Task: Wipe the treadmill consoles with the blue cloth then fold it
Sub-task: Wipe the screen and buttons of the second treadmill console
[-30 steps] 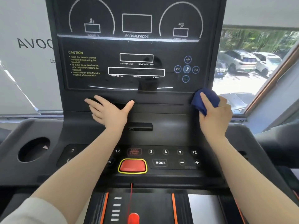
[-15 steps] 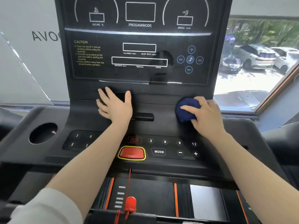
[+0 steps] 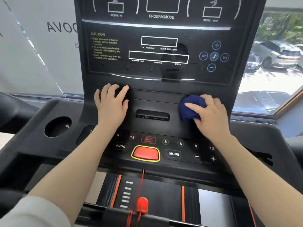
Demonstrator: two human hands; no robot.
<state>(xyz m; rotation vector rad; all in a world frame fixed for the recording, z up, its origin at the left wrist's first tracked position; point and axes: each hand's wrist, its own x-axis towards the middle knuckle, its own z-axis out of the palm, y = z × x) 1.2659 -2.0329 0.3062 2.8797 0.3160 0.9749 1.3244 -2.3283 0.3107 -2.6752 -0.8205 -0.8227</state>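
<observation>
You were mid-wipe: your right hand (image 3: 211, 115) pressed the bunched blue cloth (image 3: 191, 107) against the console (image 3: 157, 99), right of the port slot (image 3: 152, 116). Your left hand (image 3: 111, 105) lay flat and empty, left of the slot. Folding remained undone.

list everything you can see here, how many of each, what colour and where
treadmill console: one, black, centre
display panel: one, black with white print, top
blue cloth: one, bunched, on the console's right under the right hand
port slot: one, black, mid console
red button: one, yellow-rimmed, low centre
safety clip: one, red, bottom, on a red cord
cup holder: one, black, left
cars: several, through the right window
left hand: flat on the console, empty
right hand: pressing the cloth
</observation>
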